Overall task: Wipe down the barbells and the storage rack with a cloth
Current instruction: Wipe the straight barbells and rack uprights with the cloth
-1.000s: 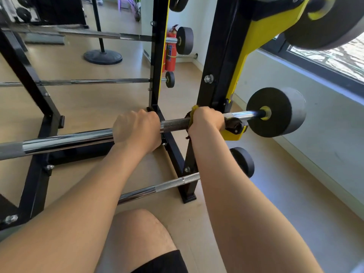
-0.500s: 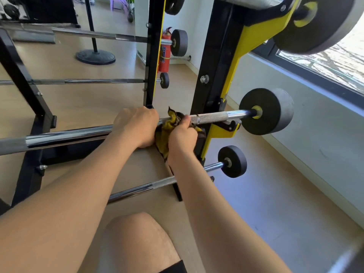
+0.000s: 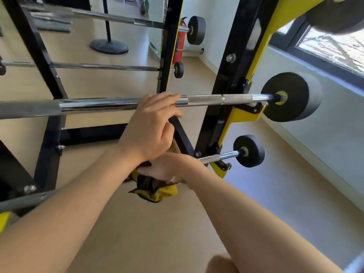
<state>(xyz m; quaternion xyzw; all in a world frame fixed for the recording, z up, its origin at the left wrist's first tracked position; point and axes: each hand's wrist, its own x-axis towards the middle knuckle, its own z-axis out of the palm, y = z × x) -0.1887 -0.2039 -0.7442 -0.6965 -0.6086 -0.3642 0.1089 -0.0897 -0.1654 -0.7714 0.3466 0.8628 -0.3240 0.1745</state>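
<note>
Your right hand [image 3: 169, 168] is low and curled around the cloth [image 3: 157, 191], a crumpled yellow and dark rag that bunches out beneath your palm. The hand sits right on the line of the lower barbell [image 3: 218, 157], but the bar itself is hidden under your fingers and the rag, so you cannot tell how tightly the cloth wraps it. To the right of your hand the knurled end of that bar runs out to a small black disc [image 3: 249, 150].

Your left hand [image 3: 149, 129] is above, crossing over your right wrist, with its back toward you. Its fingers are loosely bent and hold nothing. Their tips lie across the upper barbell [image 3: 206, 99], though contact with the steel is not clear.

The upper barbell lies level across the storage rack [image 3: 230, 79], seated in a yellow bracket [image 3: 242, 115] on the black upright, with a large black disc [image 3: 291, 97] just outside it. Two more bars rest on the far side of the rack. Behind the far upright stands a red fire extinguisher [image 3: 178, 46]. The floor [image 3: 147, 233] is pale tan, and a window [image 3: 334, 48] runs along the wall on your right.
</note>
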